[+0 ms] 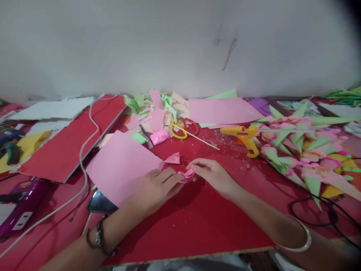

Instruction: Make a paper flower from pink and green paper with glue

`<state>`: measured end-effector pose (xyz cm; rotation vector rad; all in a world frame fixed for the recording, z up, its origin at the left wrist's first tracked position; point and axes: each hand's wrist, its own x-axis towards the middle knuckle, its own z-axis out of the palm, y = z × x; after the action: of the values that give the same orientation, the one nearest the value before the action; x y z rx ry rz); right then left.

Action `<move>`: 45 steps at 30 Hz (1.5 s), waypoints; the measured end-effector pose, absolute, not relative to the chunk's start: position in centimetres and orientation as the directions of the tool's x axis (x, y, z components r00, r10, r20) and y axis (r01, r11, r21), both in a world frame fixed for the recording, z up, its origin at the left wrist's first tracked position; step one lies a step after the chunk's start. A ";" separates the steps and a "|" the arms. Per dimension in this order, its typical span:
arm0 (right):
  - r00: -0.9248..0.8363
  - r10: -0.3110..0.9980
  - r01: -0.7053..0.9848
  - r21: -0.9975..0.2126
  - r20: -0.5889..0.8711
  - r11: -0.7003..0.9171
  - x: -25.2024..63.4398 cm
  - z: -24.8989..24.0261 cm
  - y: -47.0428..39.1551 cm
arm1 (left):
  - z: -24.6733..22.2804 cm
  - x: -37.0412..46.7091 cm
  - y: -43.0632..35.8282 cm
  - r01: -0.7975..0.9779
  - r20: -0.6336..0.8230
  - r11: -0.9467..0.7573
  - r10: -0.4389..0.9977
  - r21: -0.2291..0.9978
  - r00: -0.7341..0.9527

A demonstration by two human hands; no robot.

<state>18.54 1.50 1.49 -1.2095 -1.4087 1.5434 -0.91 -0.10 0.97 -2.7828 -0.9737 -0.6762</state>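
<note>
A small layered piece of pink paper is held between both hands above the red board. My left hand has its fingers closed on the paper's left side, and my right hand pinches its right side. Just behind them lies a small pink paper scrap. A large pink sheet is beside my left hand, partly over a dark phone. The fingertips of both hands are partly hidden.
A yellow glue gun, its black cable and paper flowers lie right. Behind are red-handled scissors, a thin stick and paper scraps. A white cable and purple device are left.
</note>
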 end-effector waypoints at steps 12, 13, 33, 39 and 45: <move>-0.312 0.931 0.128 -0.979 -0.190 -0.157 18.6 1.6 1.4 | 1.1 -0.9 0.0 0.640 0.288 -0.709 0.705 0.296 0.648; -0.311 0.931 0.135 -0.978 -0.192 -0.157 18.5 1.7 1.4 | 1.0 -1.0 0.1 0.642 0.290 -0.708 0.706 0.293 0.646; -0.587 0.801 0.170 -0.949 0.120 0.266 19.3 2.0 1.1 | 1.1 -1.6 0.6 0.602 0.216 -0.655 0.738 0.456 0.640; -0.643 0.748 0.206 -0.905 0.163 0.373 19.6 2.3 1.2 | 1.6 -1.7 0.9 0.482 0.203 -0.553 0.773 0.679 0.601; -0.547 0.799 0.285 -0.841 0.251 0.459 19.3 1.8 1.3 | 1.8 -1.7 1.0 0.491 0.189 -0.545 0.777 0.680 0.601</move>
<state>19.29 1.30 1.81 -0.9002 -2.0621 1.0205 -1.66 0.95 1.78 -3.3060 -1.4674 -0.9499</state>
